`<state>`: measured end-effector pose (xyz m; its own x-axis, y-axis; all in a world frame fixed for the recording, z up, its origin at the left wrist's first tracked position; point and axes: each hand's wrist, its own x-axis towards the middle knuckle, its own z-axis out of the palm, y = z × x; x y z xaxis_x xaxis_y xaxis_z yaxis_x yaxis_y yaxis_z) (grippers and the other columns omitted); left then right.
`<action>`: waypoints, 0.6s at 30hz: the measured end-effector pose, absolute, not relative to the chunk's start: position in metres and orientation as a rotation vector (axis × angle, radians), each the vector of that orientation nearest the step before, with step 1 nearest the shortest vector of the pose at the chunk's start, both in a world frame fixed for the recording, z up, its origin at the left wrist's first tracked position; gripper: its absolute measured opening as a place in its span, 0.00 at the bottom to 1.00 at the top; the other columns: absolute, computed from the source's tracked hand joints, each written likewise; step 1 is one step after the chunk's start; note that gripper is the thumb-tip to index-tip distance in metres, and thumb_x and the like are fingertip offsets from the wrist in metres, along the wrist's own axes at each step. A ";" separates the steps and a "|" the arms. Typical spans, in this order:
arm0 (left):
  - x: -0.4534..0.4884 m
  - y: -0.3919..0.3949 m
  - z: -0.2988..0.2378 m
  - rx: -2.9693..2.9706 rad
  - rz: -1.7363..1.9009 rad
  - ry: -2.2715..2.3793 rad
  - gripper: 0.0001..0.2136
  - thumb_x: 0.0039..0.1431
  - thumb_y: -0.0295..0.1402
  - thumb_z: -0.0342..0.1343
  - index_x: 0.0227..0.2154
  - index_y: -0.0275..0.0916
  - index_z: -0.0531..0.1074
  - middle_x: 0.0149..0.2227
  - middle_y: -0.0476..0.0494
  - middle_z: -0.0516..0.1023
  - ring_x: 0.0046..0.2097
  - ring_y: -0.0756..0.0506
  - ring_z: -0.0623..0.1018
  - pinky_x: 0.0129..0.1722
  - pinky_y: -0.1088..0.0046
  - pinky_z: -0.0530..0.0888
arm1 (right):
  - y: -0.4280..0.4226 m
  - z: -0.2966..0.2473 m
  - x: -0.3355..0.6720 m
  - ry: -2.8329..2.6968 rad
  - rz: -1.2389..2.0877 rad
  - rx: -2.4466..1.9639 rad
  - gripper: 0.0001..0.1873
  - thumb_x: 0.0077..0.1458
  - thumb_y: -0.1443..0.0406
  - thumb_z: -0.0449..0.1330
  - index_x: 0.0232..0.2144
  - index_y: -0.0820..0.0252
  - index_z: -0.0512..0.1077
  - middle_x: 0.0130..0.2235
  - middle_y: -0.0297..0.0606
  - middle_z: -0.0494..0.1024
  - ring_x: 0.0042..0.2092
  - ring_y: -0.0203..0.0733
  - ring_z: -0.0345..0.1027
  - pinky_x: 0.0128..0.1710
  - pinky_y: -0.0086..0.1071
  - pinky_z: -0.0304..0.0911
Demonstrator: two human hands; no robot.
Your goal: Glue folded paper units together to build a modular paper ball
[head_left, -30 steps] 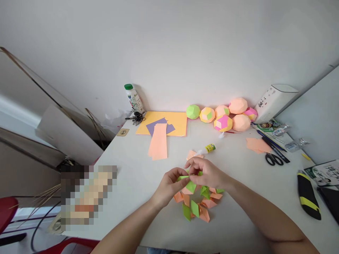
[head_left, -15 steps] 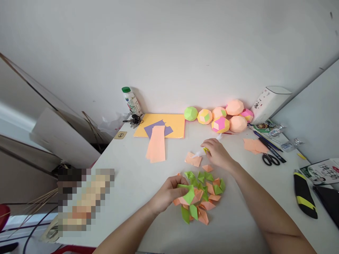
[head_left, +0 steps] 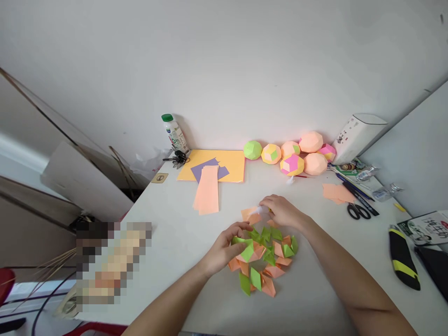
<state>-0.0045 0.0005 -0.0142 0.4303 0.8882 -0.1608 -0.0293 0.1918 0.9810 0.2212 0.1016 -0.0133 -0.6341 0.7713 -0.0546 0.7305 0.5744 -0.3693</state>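
My left hand [head_left: 229,242] is closed on a folded paper piece [head_left: 247,250], green with an orange part, held above the near side of a pile. My right hand [head_left: 282,212] grips a small translucent white glue bottle [head_left: 261,210], its tip pointing left over an orange paper slip [head_left: 248,215]. The fingers cover most of the bottle. Below and between the hands lie several folded green paper pieces [head_left: 256,278] and folded orange paper pieces [head_left: 269,284], some overlapping. A small white cap [head_left: 290,180] rests on the table farther back.
Faceted paper balls [head_left: 315,164] line the wall. Orange strips [head_left: 210,191] overlap a yellow sheet [head_left: 234,172] at back left, near a bottle [head_left: 175,133] and keys [head_left: 179,159]. Scissors [head_left: 359,211], pens [head_left: 360,198] and a black-yellow case [head_left: 404,259] lie right.
My right hand has moved down and left with the glue bottle, closer to my left hand. My left fingers have lifted slightly, still holding the folded paper piece.
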 end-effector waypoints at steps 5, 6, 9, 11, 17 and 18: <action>-0.005 0.005 -0.020 1.187 0.722 0.977 0.06 0.52 0.28 0.52 0.23 0.39 0.61 0.54 0.38 0.66 0.54 0.37 0.66 0.49 0.62 0.62 | 0.097 -0.009 0.217 -2.678 0.625 -1.278 0.22 0.44 0.80 0.58 0.42 0.60 0.73 0.45 0.44 0.76 0.49 0.50 0.67 0.46 0.38 0.61; -0.005 0.005 -0.020 1.186 0.706 0.985 0.06 0.51 0.28 0.52 0.22 0.39 0.60 0.54 0.38 0.66 0.55 0.37 0.66 0.48 0.62 0.62 | 0.096 -0.009 0.217 -2.668 0.641 -1.283 0.22 0.43 0.79 0.58 0.42 0.60 0.73 0.45 0.44 0.76 0.48 0.50 0.67 0.46 0.38 0.61; -0.005 0.006 -0.021 1.191 0.666 0.999 0.06 0.51 0.26 0.52 0.22 0.39 0.60 0.55 0.38 0.65 0.57 0.37 0.65 0.49 0.62 0.62 | 0.096 -0.007 0.219 -2.620 0.691 -1.304 0.22 0.44 0.79 0.56 0.42 0.59 0.72 0.45 0.43 0.76 0.48 0.49 0.68 0.45 0.38 0.62; -0.004 0.005 -0.021 1.198 0.660 1.001 0.06 0.50 0.26 0.52 0.22 0.39 0.61 0.55 0.39 0.65 0.57 0.37 0.64 0.49 0.63 0.61 | 0.097 -0.004 0.221 -2.564 0.699 -1.333 0.21 0.48 0.77 0.55 0.45 0.58 0.70 0.48 0.43 0.75 0.49 0.48 0.67 0.45 0.37 0.63; -0.004 0.004 -0.017 1.150 0.800 0.945 0.07 0.53 0.31 0.54 0.23 0.38 0.63 0.47 0.41 0.70 0.48 0.41 0.70 0.45 0.67 0.64 | 0.089 0.029 0.230 -2.061 1.049 -1.149 0.15 0.52 0.62 0.60 0.44 0.55 0.67 0.43 0.38 0.73 0.42 0.43 0.67 0.41 0.36 0.64; -0.004 0.003 -0.016 1.130 0.830 0.927 0.08 0.53 0.32 0.54 0.23 0.38 0.63 0.43 0.42 0.71 0.43 0.43 0.71 0.42 0.68 0.64 | 0.086 0.036 0.230 -2.020 1.102 -1.088 0.14 0.51 0.61 0.61 0.42 0.55 0.68 0.41 0.38 0.73 0.40 0.42 0.66 0.39 0.35 0.64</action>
